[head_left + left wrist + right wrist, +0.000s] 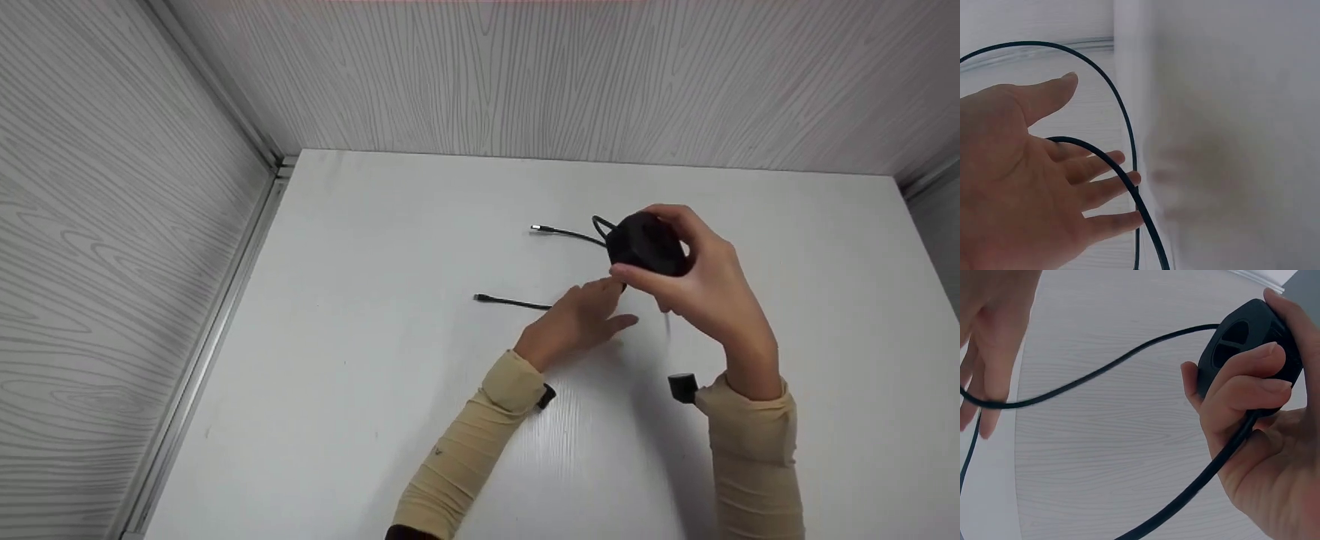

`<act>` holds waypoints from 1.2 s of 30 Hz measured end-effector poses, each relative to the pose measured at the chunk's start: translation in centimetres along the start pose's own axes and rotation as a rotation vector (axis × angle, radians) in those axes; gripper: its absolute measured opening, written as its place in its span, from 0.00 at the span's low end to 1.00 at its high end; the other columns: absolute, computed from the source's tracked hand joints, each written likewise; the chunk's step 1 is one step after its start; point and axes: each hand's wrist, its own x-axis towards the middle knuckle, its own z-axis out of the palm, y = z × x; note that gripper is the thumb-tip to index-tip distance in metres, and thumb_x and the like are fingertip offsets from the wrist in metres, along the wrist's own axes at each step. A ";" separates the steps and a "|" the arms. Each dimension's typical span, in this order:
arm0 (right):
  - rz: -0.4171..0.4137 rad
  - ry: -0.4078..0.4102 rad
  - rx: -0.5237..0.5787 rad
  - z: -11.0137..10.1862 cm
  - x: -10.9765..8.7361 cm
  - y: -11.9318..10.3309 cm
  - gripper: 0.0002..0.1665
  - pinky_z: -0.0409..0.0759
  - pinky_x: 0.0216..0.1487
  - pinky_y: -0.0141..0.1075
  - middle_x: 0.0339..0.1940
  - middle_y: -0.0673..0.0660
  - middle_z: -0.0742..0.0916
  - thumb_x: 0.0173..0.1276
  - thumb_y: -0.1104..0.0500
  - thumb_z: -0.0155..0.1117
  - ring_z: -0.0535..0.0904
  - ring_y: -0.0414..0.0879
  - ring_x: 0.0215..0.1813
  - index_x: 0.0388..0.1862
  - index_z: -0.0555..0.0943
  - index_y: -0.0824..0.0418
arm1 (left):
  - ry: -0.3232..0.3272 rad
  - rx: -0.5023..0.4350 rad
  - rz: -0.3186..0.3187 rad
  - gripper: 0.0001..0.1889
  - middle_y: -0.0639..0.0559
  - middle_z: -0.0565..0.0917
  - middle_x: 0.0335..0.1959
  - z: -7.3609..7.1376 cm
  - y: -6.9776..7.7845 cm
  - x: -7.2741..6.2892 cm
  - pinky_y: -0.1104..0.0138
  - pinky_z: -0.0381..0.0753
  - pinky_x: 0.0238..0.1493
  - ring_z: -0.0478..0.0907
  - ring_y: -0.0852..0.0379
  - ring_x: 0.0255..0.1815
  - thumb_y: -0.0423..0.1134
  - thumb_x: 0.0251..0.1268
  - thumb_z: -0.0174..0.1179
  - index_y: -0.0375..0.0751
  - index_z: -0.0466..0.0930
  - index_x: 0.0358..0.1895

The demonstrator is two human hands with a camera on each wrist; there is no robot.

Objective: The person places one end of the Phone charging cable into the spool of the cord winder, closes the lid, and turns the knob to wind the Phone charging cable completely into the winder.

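Note:
My right hand (716,289) holds a black puck-shaped device (646,246) raised over the table, thumb and fingers curled round its sides. Two recessed openings show on the device's face in the right wrist view, and a black cable (1129,354) runs out from it toward my left hand (574,319). A thicker cable (1185,492) leaves its lower side. The left hand is beside and below the device, its fingers extended, with a black cable (1107,159) crossing them in the left wrist view. Another stretch of cable arcs behind those fingers.
To the left of the device, a cable plug with a metal tip (541,228) lies on the white table (360,360). A second dark plug (482,298) lies nearer, its cable passing under the left hand. Wood-grain panels (480,82) stand behind the table and along its left side.

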 end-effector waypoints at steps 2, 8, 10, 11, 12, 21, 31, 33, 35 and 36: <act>0.021 0.010 0.024 -0.2 0.0 -0.1 0.38 0.81 0.30 0.33 0.59 0.46 0.84 0.63 0.45 0.81 0.82 0.45 0.37 0.70 0.76 0.42 | -0.062 -0.124 0.058 0.26 0.49 0.75 0.73 -0.2 0.0 1.1 0.61 0.71 0.76 0.72 0.59 0.73 0.50 0.87 0.47 0.43 0.63 0.77; 0.055 -0.004 0.029 -0.9 -0.2 -0.3 0.38 0.82 0.25 0.37 0.60 0.48 0.84 0.64 0.45 0.81 0.81 0.47 0.29 0.71 0.75 0.44 | -0.199 -0.205 0.224 0.18 0.49 0.77 0.67 -0.7 -0.3 3.8 0.70 0.68 0.69 0.70 0.63 0.65 0.44 0.89 0.43 0.42 0.71 0.69; 0.056 -0.011 -0.007 -1.1 -0.1 -0.6 0.39 0.82 0.26 0.37 0.60 0.47 0.84 0.63 0.43 0.81 0.82 0.46 0.34 0.71 0.75 0.43 | -0.227 -0.224 0.296 0.16 0.47 0.79 0.66 -0.8 -0.2 4.4 0.70 0.68 0.68 0.72 0.62 0.64 0.41 0.88 0.45 0.39 0.74 0.66; 0.054 -0.012 -0.025 -1.1 -0.1 -0.8 0.39 0.82 0.29 0.36 0.60 0.47 0.84 0.63 0.42 0.81 0.82 0.45 0.38 0.70 0.76 0.42 | -0.238 -0.237 0.330 0.15 0.46 0.80 0.65 -0.9 -0.1 4.6 0.71 0.68 0.67 0.72 0.61 0.63 0.40 0.87 0.46 0.39 0.76 0.65; 0.051 -0.016 -0.039 -1.1 0.0 -0.9 0.39 0.82 0.34 0.35 0.60 0.46 0.85 0.62 0.41 0.81 0.82 0.44 0.43 0.70 0.76 0.41 | -0.242 -0.257 0.366 0.15 0.46 0.80 0.64 -0.9 0.1 4.8 0.72 0.67 0.67 0.72 0.61 0.63 0.39 0.87 0.47 0.37 0.77 0.64; 0.004 -0.094 -0.080 -0.1 -0.1 -0.8 0.37 0.76 0.56 0.31 0.57 0.44 0.86 0.60 0.38 0.81 0.81 0.40 0.54 0.66 0.78 0.40 | -0.320 -0.316 0.295 0.16 0.58 0.77 0.45 -0.4 0.3 4.5 0.75 0.68 0.54 0.71 0.65 0.50 0.49 0.85 0.50 0.42 0.76 0.59; 0.005 -0.157 -0.120 -0.7 0.8 -0.1 0.39 0.83 0.39 0.37 0.54 0.49 0.87 0.61 0.37 0.80 0.85 0.47 0.36 0.68 0.76 0.42 | -0.412 -0.014 0.351 0.19 0.55 0.83 0.68 0.3 -1.0 5.1 0.74 0.68 0.74 0.75 0.62 0.71 0.46 0.86 0.51 0.47 0.82 0.69; 0.017 -0.176 -0.109 -1.0 1.2 -0.1 0.39 0.84 0.31 0.40 0.53 0.52 0.86 0.61 0.36 0.80 0.84 0.50 0.28 0.68 0.76 0.42 | -0.421 0.046 0.321 0.19 0.57 0.84 0.68 0.3 -1.4 5.2 0.74 0.70 0.73 0.76 0.63 0.72 0.47 0.86 0.51 0.50 0.82 0.69; 0.026 -0.188 -0.099 -1.3 1.7 0.0 0.39 0.84 0.28 0.42 0.51 0.53 0.85 0.61 0.36 0.80 0.83 0.51 0.25 0.67 0.76 0.42 | -0.417 0.087 0.304 0.18 0.57 0.86 0.64 0.2 -1.9 5.3 0.72 0.74 0.71 0.79 0.62 0.69 0.47 0.85 0.52 0.49 0.84 0.66; 0.023 -0.193 -0.097 -1.4 2.0 0.0 0.39 0.85 0.28 0.42 0.51 0.53 0.85 0.61 0.36 0.80 0.83 0.51 0.24 0.67 0.76 0.43 | -0.407 0.106 0.297 0.17 0.56 0.87 0.62 0.1 -2.3 5.3 0.72 0.75 0.69 0.80 0.61 0.67 0.46 0.85 0.53 0.48 0.85 0.64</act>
